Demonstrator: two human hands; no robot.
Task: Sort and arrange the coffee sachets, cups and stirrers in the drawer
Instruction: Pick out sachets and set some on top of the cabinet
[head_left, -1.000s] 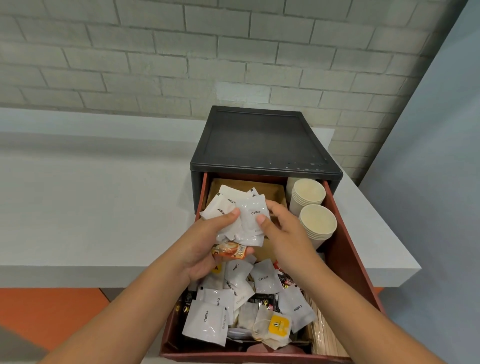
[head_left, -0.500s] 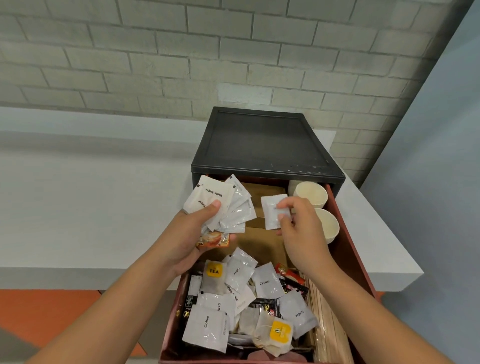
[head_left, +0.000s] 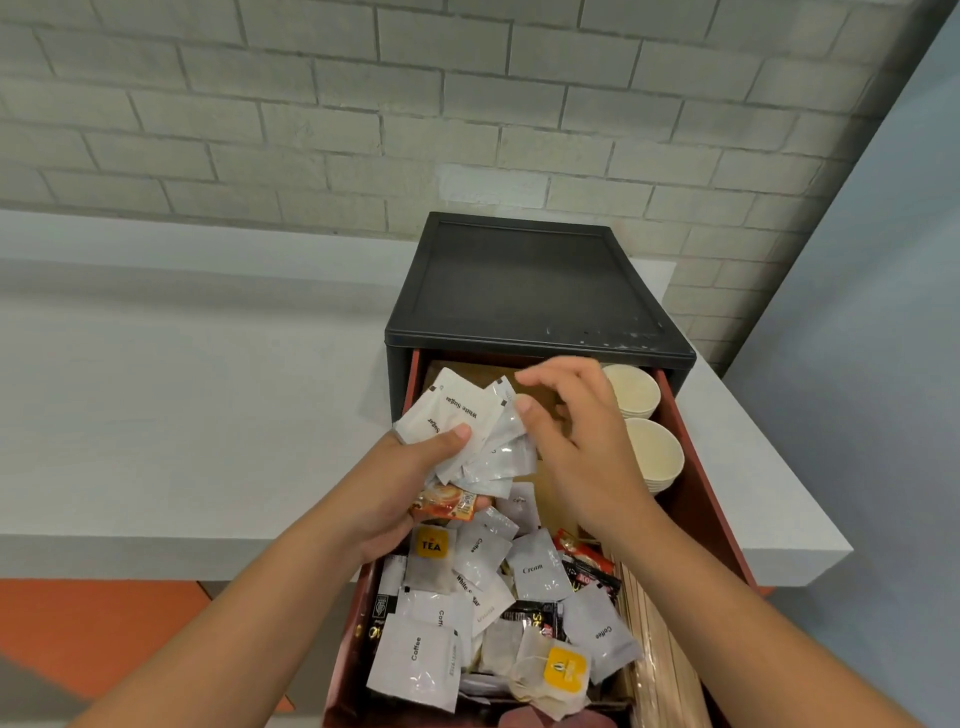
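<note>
My left hand (head_left: 410, 483) grips a fanned bunch of white sachets (head_left: 462, 410), the top ones marked White Sugar, with an orange coffee sachet (head_left: 447, 504) tucked under its fingers. My right hand (head_left: 576, 447) hovers just right of the bunch with loosely curled fingers. Its thumb is at the fan's edge, and nothing shows between thumb and forefinger. Both hands are over the open red drawer (head_left: 698, 478). Two stacks of paper cups (head_left: 652, 452) stand at its back right. Wooden stirrers (head_left: 660, 644) lie along the right side. A heap of mixed sachets (head_left: 535, 569) and tea bags (head_left: 563, 670) fills the front.
The drawer slides out of a black cabinet (head_left: 530, 280) standing on a pale grey counter (head_left: 182, 389) against a brick wall. Brown drawer bottom shows at the back, behind the hands. An orange floor lies below at the left.
My right hand pulled one white sachet out of the bunch, carried it right, and now holds none. It has come back beside the fan. My left hand stayed raised with the bunch.
</note>
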